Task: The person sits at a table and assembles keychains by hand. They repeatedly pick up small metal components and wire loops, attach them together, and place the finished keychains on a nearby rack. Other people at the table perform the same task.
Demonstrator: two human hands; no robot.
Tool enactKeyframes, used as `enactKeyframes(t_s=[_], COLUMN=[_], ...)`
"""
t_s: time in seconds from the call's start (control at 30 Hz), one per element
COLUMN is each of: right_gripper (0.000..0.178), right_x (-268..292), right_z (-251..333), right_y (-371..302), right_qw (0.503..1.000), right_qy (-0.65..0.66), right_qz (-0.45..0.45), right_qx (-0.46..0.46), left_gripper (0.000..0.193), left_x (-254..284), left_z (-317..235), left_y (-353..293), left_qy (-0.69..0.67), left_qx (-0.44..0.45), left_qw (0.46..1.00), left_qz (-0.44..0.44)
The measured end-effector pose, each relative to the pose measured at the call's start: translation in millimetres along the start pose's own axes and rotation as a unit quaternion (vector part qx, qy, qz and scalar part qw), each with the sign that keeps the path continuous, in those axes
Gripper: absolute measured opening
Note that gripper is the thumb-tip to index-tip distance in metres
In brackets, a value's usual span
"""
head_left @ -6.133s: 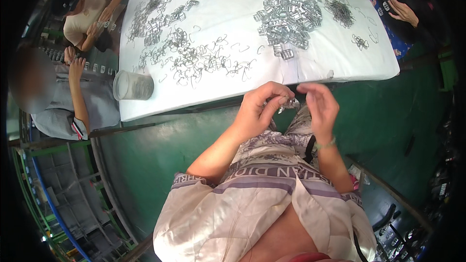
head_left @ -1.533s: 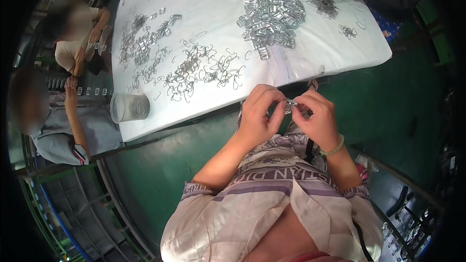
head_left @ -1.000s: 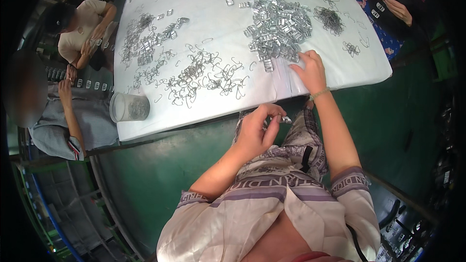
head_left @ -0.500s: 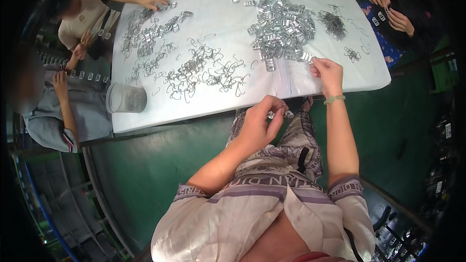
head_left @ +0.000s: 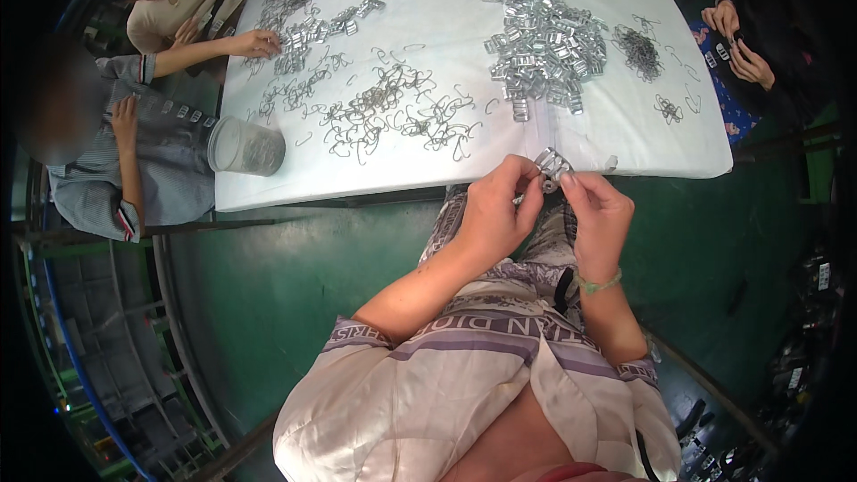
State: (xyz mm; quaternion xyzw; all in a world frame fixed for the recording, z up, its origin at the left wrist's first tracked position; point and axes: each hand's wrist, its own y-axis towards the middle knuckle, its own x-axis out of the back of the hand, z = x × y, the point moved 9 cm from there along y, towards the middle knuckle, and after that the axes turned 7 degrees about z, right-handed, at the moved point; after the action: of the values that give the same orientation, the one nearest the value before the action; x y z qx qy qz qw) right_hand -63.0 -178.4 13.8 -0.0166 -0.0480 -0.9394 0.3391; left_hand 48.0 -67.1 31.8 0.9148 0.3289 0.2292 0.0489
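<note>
In front of the table's near edge, my left hand (head_left: 496, 207) and my right hand (head_left: 600, 214) meet with their fingertips almost touching. Between them are small silver metal buckles (head_left: 553, 162) with slots, pinched by thumb and fingers of both hands. My fingers partly cover these pieces, so how they join cannot be made out. Beyond my hands lies a large heap of the same metal buckles (head_left: 544, 49). Left of that heap, bent wire hooks (head_left: 393, 107) are spread loosely over the white table top (head_left: 357, 180).
A translucent plastic tub (head_left: 247, 148) stands at the near left corner. Smaller buckles (head_left: 314, 33) lie at the far left, and dark wire pieces (head_left: 639, 52) at the right. Two people sit on the left, one with a hand (head_left: 257, 44) by the buckles; another person's hands (head_left: 748, 61) work at the right.
My right hand has come from the buckle heap back to my left hand, bringing a buckle. A left-side person's hand now reaches onto the table; the farther person's hand has drawn back. My view has shifted.
</note>
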Motion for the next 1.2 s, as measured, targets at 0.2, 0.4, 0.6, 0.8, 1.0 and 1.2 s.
enactKeyframes(t_s=[0.2,0.4,0.6,0.8,1.0,1.2], right_gripper=[0.008,0.011,0.009,0.015,0.014,0.011], right_x=[-4,-7,-15,-9,3,8], right_z=[10,-5,4,12,8,4], right_y=[-2,-11,-21,-29,-30,-34], right_qw=[0.995,0.996,0.988,0.983,0.987,0.992], right_qy=[-0.069,0.022,0.053,0.105,0.078,0.029], right_qz=[-0.011,0.044,0.091,0.093,0.085,0.072], right_qx=[0.068,0.080,0.111,0.117,0.110,0.095], left_gripper=[0.009,0.008,0.009,0.014,0.015,0.016], left_x=[-3,-2,10,130,292,310], left_z=[4,11,11,98,230,281], left_y=[-5,-7,-12,39,100,164], left_qy=[-0.047,-0.159,-0.171,0.078,0.359,0.536], left_qx=[-0.008,0.016,0.046,0.073,0.204,0.237], left_qw=[0.998,0.979,0.970,0.994,0.885,0.800], left_qz=[0.029,0.123,0.166,-0.028,-0.217,-0.128])
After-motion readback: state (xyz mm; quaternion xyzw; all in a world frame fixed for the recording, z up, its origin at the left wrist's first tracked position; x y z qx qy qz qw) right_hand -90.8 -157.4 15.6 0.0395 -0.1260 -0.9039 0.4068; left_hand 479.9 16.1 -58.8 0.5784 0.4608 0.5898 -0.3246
